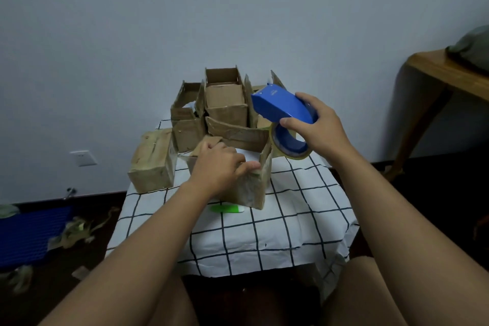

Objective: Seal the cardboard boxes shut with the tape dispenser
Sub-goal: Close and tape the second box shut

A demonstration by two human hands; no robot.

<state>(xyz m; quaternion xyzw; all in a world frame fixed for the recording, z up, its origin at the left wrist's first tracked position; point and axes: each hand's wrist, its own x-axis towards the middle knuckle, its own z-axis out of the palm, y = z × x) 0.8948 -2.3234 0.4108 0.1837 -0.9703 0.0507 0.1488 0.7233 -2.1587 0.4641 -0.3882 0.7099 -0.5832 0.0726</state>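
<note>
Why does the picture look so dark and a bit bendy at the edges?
Head view: the room is dimly lit, with a bluish-grey cast on the wall; the wide-angle lens stretches the forearms near the bottom edge; the blue tape dispenser and nearest cardboard box look slightly soft; no glare shows.

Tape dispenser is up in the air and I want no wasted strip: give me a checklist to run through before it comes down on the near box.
1. Tape dispenser firmly held: ok, the right hand grips it above the table.
2. Near box steadied: ok, the left hand grips its near rim.
3. Flaps folded shut: not ok, the top is open and the side flaps stand up.
4. Free tape end ready at the blade: cannot tell, that side faces away.
5. Green object clear of the work: ok, it lies on the checked cloth in front of the box.
</note>
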